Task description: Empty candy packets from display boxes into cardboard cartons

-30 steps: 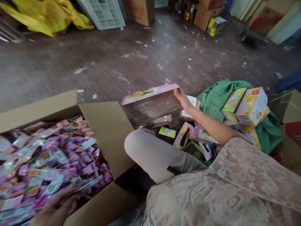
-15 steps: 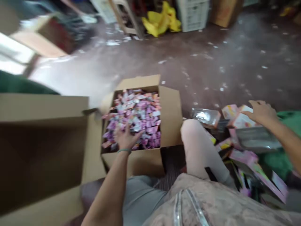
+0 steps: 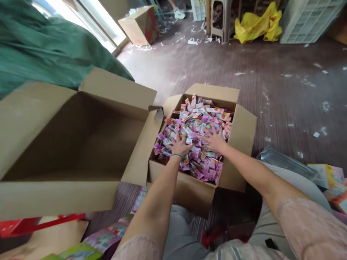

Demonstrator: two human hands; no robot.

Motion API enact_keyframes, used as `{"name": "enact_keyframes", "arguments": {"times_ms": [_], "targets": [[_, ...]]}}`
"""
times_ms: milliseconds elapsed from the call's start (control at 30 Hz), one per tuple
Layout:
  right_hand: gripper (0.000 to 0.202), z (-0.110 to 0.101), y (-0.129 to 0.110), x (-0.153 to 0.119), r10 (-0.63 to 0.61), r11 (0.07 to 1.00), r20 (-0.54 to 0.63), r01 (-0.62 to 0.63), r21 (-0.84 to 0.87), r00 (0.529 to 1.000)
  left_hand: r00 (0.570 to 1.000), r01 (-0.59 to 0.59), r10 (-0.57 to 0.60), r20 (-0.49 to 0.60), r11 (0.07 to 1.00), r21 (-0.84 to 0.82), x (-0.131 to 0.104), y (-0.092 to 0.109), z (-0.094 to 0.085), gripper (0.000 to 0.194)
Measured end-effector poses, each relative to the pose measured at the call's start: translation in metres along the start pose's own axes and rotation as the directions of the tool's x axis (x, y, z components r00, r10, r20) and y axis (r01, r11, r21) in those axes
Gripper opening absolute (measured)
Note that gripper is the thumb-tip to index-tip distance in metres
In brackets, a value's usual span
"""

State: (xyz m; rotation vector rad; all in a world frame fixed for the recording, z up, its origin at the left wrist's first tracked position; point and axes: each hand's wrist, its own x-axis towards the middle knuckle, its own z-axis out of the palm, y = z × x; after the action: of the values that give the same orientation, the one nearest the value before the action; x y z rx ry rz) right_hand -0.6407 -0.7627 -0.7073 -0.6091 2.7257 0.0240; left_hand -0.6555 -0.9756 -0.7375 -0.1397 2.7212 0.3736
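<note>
A cardboard box (image 3: 187, 184) stands in front of my knees with its flaps folded out. Small purple and pink sachets (image 3: 207, 164) fill it close to the rim. My left hand (image 3: 180, 144) lies on the sachets at the left side, fingers spread, a thin green band at the wrist. To its right, my right hand (image 3: 215, 140) rests on the same heap with its fingers apart. Neither hand is closed around a sachet. Some sachets beneath the palms are hidden.
A larger open carton (image 3: 89, 144) is at the left, its flap close to the sachet box. Behind it lies a green sheet (image 3: 62, 50). Clear plastic trays (image 3: 288, 162) and printed packets (image 3: 325, 175) lie right. A stool (image 3: 221, 21), yellow bag (image 3: 257, 25) and crate (image 3: 309, 21) stand far back.
My right hand has come from the packets at the far right onto the sachets. My left hand stays on the heap. The view has turned left, showing more of the larger carton.
</note>
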Motion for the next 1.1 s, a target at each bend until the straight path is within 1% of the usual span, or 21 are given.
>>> {"name": "enact_keyframes", "arguments": {"times_ms": [67, 167, 300, 400, 500, 567, 633, 700, 733, 800, 833, 867, 900, 933, 967, 1000, 1033, 1067, 1100], "targets": [[0.069, 0.006, 0.017, 0.017, 0.038, 0.999, 0.019, -0.038, 0.014, 0.999, 1.0, 0.016, -0.017, -0.011, 1.0, -0.018, 0.015, 0.0, 0.007, 0.093], [0.071, 0.008, 0.036, 0.045, 0.054, 0.998, 0.036, -0.055, 0.039, 0.998, 0.998, 0.056, -0.058, -0.03, 0.996, -0.075, 0.041, 0.001, 0.014, 0.094], [0.074, 0.004, 0.051, 0.081, 0.1, 0.994, 0.005, -0.1, 0.034, 0.995, 0.992, 0.116, -0.122, -0.02, 0.977, -0.177, 0.072, 0.005, 0.012, 0.093], [0.074, 0.002, 0.059, 0.097, 0.143, 0.989, 0.002, -0.143, 0.032, 0.99, 0.988, 0.144, -0.154, -0.028, 0.966, -0.215, 0.082, 0.009, 0.007, 0.094], [0.074, 0.002, 0.063, 0.097, 0.148, 0.988, 0.002, -0.148, 0.045, 0.989, 0.996, 0.088, -0.089, 0.006, 0.977, -0.192, 0.073, 0.007, 0.003, 0.09], [0.074, 0.002, 0.064, 0.092, 0.143, 0.989, 0.018, -0.143, 0.045, 0.99, 0.998, 0.011, -0.002, 0.056, 0.988, -0.154, 0.057, 0.0, 0.0, 0.086], [0.074, -0.001, 0.063, 0.084, 0.152, 0.987, 0.051, -0.154, 0.042, 0.987, 0.991, -0.075, 0.086, 0.105, 0.991, -0.11, 0.037, -0.011, -0.003, 0.085], [0.077, -0.007, 0.062, 0.072, 0.169, 0.984, 0.104, -0.174, 0.043, 0.98, 0.98, -0.142, 0.152, 0.131, 0.986, -0.081, 0.016, -0.025, -0.006, 0.085], [0.079, -0.011, 0.062, 0.065, 0.174, 0.982, 0.135, -0.181, 0.044, 0.976, 0.975, -0.154, 0.164, 0.149, 0.985, -0.077, 0.007, -0.031, -0.007, 0.086], [0.084, -0.02, 0.059, 0.046, 0.188, 0.98, 0.18, -0.196, 0.032, 0.966, 0.966, -0.174, 0.192, 0.175, 0.978, -0.111, -0.009, -0.044, -0.012, 0.093], [0.084, -0.023, 0.056, 0.035, 0.194, 0.979, 0.179, -0.201, 0.021, 0.964, 0.957, -0.208, 0.233, 0.174, 0.966, -0.153, -0.015, -0.051, -0.015, 0.097], [0.083, -0.026, 0.051, 0.023, 0.2, 0.979, 0.153, -0.204, 0.009, 0.968, 0.946, -0.259, 0.292, 0.144, 0.943, -0.21, -0.021, -0.059, -0.018, 0.1], [0.08, -0.027, 0.045, 0.011, 0.203, 0.979, 0.099, -0.204, 0.0, 0.974, 0.93, -0.325, 0.358, 0.078, 0.904, -0.277, -0.025, -0.069, -0.022, 0.1], [0.077, -0.025, 0.038, -0.001, 0.197, 0.981, 0.026, -0.196, -0.005, 0.98, 0.91, -0.397, 0.413, -0.027, 0.852, -0.342, -0.028, -0.08, -0.026, 0.098], [0.074, -0.022, 0.029, -0.012, 0.177, 0.984, -0.051, -0.178, -0.007, 0.983, 0.89, -0.453, 0.431, -0.149, 0.797, -0.399, -0.031, -0.094, -0.03, 0.094], [0.074, -0.016, 0.019, -0.023, 0.147, 0.989, -0.119, -0.149, -0.009, 0.982, 0.872, -0.489, 0.402, -0.278, 0.748, -0.448, -0.035, -0.111, -0.033, 0.091], [0.075, -0.009, 0.008, -0.034, 0.108, 0.993, -0.168, -0.113, -0.018, 0.98, 0.855, -0.503, 0.322, -0.407, 0.709, -0.494, -0.04, -0.128, -0.034, 0.086], [0.077, 0.001, -0.002, -0.045, 0.067, 0.997, -0.19, -0.075, -0.036, 0.979, 0.832, -0.495, 0.192, -0.52, 0.679, -0.542, -0.047, -0.146, -0.033, 0.08], [0.078, 0.011, -0.011, -0.055, 0.027, 0.997, -0.186, -0.039, -0.061, 0.982, 0.797, -0.466, 0.019, -0.603, 0.654, -0.596, -0.057, -0.164, -0.03, 0.072]]}}
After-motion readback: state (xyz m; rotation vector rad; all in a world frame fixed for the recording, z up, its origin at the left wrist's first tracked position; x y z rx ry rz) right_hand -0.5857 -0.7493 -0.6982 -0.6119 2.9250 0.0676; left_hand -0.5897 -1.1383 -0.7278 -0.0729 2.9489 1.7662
